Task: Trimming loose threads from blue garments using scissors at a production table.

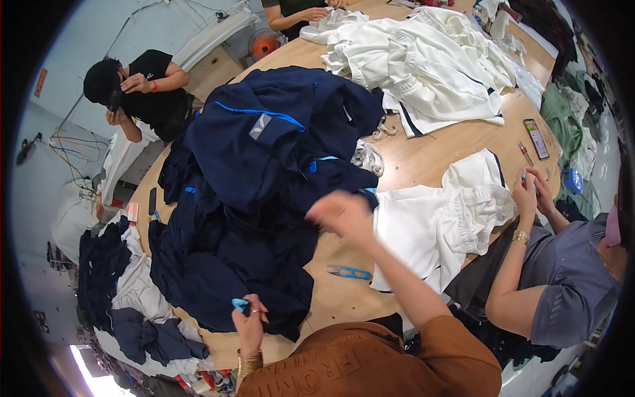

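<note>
My left hand (250,323) is closed around a small light-blue thing (241,305) at the front edge of the navy garments; its kind is mostly hidden by the fingers. Reaching forward, my right hand (340,217) is over the table at the right side of the navy pile, blurred by motion, so its fingers are hard to read. The heaped navy garments (264,155) have bright blue trim and a grey patch on top. Blue-handled thread snips (349,272) lie on the wood below my right hand, touched by neither hand.
White garments (423,69) are piled at the far side, and white shorts (436,218) lie to the right. Beside them a co-worker in grey (555,284) handles a small object. Two other people stand beyond the table (337,298). A phone (536,139) rests near its right edge.
</note>
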A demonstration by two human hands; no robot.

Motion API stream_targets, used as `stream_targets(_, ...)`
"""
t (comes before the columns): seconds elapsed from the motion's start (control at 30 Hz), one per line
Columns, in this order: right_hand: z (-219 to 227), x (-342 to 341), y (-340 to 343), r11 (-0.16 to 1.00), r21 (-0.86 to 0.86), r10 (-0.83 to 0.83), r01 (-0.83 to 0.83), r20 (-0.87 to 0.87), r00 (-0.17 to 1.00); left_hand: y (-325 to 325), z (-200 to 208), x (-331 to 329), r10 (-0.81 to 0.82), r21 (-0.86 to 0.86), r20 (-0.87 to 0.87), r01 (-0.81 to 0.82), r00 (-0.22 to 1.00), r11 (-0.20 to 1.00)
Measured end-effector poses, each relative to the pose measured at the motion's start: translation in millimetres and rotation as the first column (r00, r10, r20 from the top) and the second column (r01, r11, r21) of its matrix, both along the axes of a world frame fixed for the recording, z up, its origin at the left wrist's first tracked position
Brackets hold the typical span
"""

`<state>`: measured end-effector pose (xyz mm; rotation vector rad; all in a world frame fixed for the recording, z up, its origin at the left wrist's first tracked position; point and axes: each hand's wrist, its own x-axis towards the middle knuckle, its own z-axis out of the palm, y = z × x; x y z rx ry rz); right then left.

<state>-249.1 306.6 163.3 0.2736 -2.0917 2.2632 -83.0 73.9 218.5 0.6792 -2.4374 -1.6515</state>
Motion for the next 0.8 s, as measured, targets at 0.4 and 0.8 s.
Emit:
stream_targets(0.4, -139, -150, 133, 0.583, 0.65, -0.569, 0.489, -0.104, 0.816, -22, 27, -16, 0.188, 0.16, -0.109, -0.17, 0.976, 0.972)
stream_targets(0.8, -105, -213, 143, 0.427, 0.674, -0.547, 0.603, -0.339, 0.766, -29, 22, -6, -0.04, 0.05, -0.068, 0.043, 0.997, 0.998)
